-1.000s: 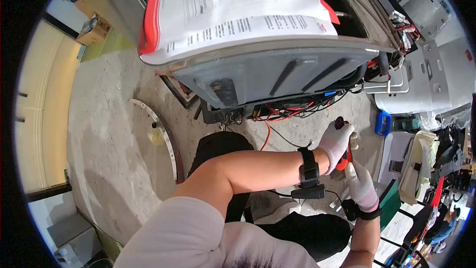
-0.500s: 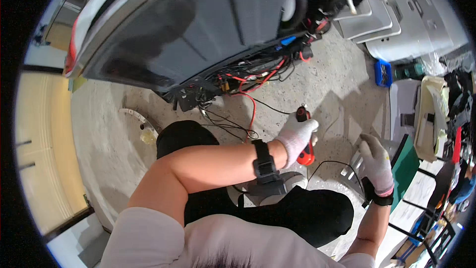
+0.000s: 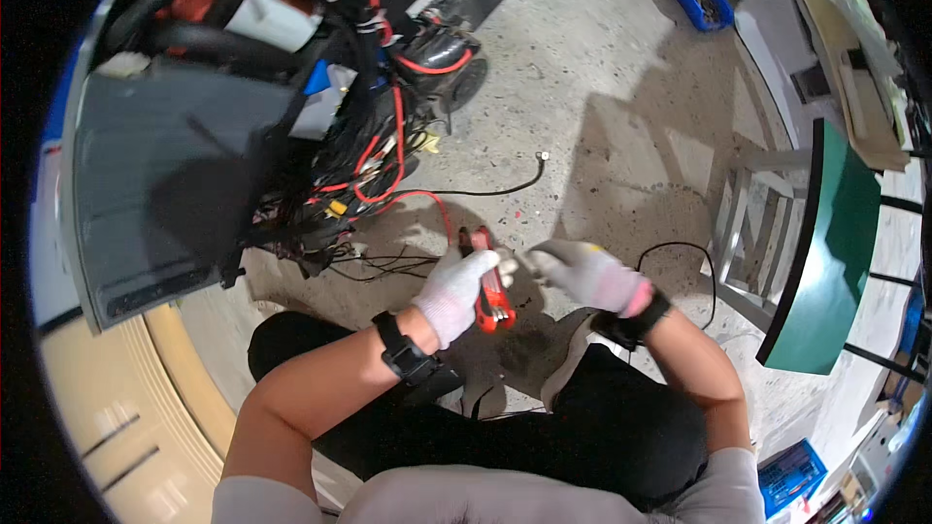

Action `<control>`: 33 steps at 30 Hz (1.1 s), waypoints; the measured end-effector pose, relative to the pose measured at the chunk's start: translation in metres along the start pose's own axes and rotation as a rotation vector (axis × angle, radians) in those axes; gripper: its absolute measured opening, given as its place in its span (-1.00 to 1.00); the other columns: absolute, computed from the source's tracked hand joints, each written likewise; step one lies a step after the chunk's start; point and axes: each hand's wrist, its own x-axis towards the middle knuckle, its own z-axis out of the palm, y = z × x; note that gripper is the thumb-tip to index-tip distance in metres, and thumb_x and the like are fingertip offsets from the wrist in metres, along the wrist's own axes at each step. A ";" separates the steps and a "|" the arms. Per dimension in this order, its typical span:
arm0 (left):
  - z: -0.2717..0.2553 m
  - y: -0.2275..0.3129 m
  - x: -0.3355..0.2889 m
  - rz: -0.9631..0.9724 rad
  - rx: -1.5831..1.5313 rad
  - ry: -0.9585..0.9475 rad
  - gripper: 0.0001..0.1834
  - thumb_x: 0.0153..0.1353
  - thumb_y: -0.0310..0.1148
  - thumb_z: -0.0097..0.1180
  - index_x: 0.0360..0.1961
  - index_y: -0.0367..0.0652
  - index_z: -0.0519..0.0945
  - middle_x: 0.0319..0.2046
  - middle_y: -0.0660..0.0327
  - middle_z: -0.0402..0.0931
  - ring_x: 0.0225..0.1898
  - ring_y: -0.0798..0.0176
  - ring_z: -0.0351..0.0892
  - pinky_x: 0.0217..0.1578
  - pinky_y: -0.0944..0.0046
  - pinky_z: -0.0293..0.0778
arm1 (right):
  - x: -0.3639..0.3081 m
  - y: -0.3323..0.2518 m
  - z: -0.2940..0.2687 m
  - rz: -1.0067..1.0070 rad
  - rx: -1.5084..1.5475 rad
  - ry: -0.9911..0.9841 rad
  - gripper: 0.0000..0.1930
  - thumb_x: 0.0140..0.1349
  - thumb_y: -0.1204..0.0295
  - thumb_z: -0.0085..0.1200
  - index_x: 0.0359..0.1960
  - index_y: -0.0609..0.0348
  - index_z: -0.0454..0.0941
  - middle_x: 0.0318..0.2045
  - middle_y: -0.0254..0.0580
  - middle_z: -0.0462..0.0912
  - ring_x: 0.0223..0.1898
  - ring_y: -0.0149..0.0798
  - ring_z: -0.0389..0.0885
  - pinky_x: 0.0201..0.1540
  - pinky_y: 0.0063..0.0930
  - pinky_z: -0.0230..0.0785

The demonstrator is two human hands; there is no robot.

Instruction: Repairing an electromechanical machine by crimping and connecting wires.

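My left hand (image 3: 456, 293), in a white knit glove, is closed around a red and black folding hex key set (image 3: 491, 303). Metal key ends show at its lower end. Close beside its upper part, my right hand (image 3: 585, 275), also gloved, has its fingers drawn together. Those fingertips are slightly blurred, and I cannot make out what is between them. Both hands are above the floor, in front of my bent knees. Beyond them a black cable (image 3: 500, 192) with a metal end lies on the floor.
To the left stands a large dark panel (image 3: 165, 194) with bundled black and red wiring (image 3: 374, 170) along its side. A green-topped stool (image 3: 840, 252) lies tipped at the right. Farther back are a blue bin (image 3: 701, 2) of small parts and light panels (image 3: 777, 44).
My right hand has come in from beside the stool to the hex key set. My left hand has shifted left with the set. The view has turned, bringing more wiring into sight.
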 end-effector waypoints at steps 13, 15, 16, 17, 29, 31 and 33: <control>-0.039 -0.028 0.076 -0.072 0.063 0.230 -0.85 0.21 -0.23 0.00 -0.29 -0.05 0.44 -0.40 0.34 0.45 -0.32 0.36 0.45 -0.23 0.31 0.37 | 0.063 0.053 0.073 -0.060 0.105 0.180 -0.63 0.26 0.14 -0.12 -0.29 0.28 0.42 -0.45 0.26 0.54 -0.34 0.22 0.53 -0.29 -0.06 0.35; -0.042 -0.038 0.092 0.142 0.151 0.195 -0.84 0.20 -0.23 0.01 -0.28 -0.05 0.44 -0.40 0.33 0.45 -0.33 0.36 0.46 -0.24 0.32 0.37 | 0.068 0.061 0.073 -0.105 0.203 0.244 -0.64 0.26 0.16 -0.12 -0.26 0.29 0.41 -0.46 0.25 0.54 -0.35 0.20 0.54 -0.30 -0.06 0.35; -0.045 -0.041 0.096 0.264 0.198 0.163 -0.84 0.20 -0.22 0.01 -0.28 -0.05 0.44 -0.40 0.33 0.45 -0.34 0.36 0.46 -0.24 0.32 0.37 | 0.070 0.064 0.074 -0.110 0.227 0.270 -0.65 0.26 0.17 -0.12 -0.24 0.29 0.40 -0.47 0.24 0.54 -0.35 0.19 0.55 -0.30 -0.07 0.35; -0.047 -0.040 0.101 0.184 0.233 0.217 -0.82 0.20 -0.23 0.02 -0.22 -0.03 0.44 -0.33 0.33 0.46 -0.29 0.38 0.46 -0.22 0.32 0.37 | 0.075 0.067 0.073 -0.029 0.406 0.170 -0.62 0.25 0.16 -0.09 -0.21 0.31 0.37 -0.45 0.25 0.54 -0.32 0.20 0.55 -0.29 -0.08 0.36; -0.037 -0.047 0.111 0.163 -0.079 0.051 -0.72 0.18 -0.30 0.09 -0.09 -0.08 0.44 -0.21 0.32 0.46 -0.11 0.33 0.43 -0.04 0.28 0.34 | 0.094 0.056 0.068 -0.038 0.151 0.237 -0.57 0.11 0.30 0.06 -0.03 0.28 0.34 -0.30 0.20 0.55 -0.20 0.11 0.55 -0.20 -0.19 0.39; -0.036 -0.043 0.115 0.175 -0.152 0.064 -0.75 0.16 -0.31 0.11 -0.15 -0.13 0.46 -0.26 0.30 0.46 -0.18 0.36 0.45 -0.13 0.31 0.37 | 0.096 0.054 0.065 0.022 0.137 0.239 -0.57 0.12 0.32 0.05 -0.02 0.29 0.34 -0.30 0.23 0.53 -0.20 0.12 0.55 -0.19 -0.19 0.39; -0.037 -0.040 0.116 0.181 -0.200 0.019 -0.76 0.15 -0.32 0.12 -0.18 -0.14 0.48 -0.24 0.28 0.48 -0.18 0.39 0.45 -0.12 0.32 0.36 | 0.102 0.057 0.065 -0.022 0.141 0.308 -0.59 0.11 0.36 0.02 -0.03 0.32 0.35 -0.27 0.10 0.56 -0.18 0.02 0.56 -0.15 -0.27 0.39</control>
